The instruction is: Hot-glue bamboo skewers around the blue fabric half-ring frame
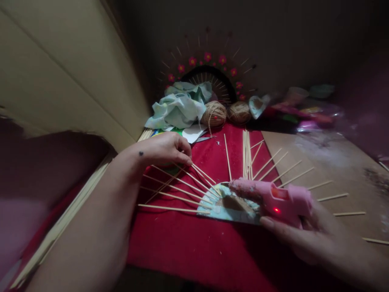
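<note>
My right hand point(306, 235) is wrapped round a pink hot glue gun point(285, 200) with a small red light glowing on its side. The gun's nozzle points left, over a semicircular base point(217, 211) covered in pale blue cloth. Thin wooden sticks point(176, 209) fan out from the curved edge of that base. My left hand point(178, 149) pinches the outer end of a stick point(205, 174) at the upper left of the fan; its inner end rests on the base. The gun hides part of the base's right side.
Loose sticks point(246, 150) lie on the red cloth point(176, 247) behind the fan. Further back are crumpled pale cloth point(179, 107), two twine balls point(214, 114) and scissors point(203, 139). A flower-decorated half-round piece point(207, 67) leans at the back. Brown board point(306, 150) lies at right.
</note>
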Tool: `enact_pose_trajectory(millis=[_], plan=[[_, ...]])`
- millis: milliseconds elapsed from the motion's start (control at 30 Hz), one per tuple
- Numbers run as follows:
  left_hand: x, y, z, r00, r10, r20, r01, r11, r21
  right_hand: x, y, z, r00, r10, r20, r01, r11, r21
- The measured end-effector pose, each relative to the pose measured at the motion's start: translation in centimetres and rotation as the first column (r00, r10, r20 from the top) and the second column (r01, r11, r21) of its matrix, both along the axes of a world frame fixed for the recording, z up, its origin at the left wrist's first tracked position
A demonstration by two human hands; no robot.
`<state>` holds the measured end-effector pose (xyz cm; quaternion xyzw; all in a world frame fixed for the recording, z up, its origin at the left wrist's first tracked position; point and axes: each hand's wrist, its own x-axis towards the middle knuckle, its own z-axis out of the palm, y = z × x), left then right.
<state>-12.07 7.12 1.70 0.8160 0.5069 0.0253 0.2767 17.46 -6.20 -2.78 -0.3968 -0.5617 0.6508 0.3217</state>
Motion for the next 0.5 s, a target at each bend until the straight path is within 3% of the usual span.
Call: enact_pose_trajectory(millis=[233,500], plan=[[0.28,-0.11,-0.09,1.000,-0.004,-0.023,0.003,1.000,-0.019,-0.40,-0.23,0.22,0.993,0.106,0.053,-0.106,0.994,0.000],[0.32,0.19,-0.68,1.000,-0.029,-0.007,0.029,0.999,-0.042,-0.56,0.11,0.04,0.967,0.043,0.251,-0.082,0.986,0.144]])
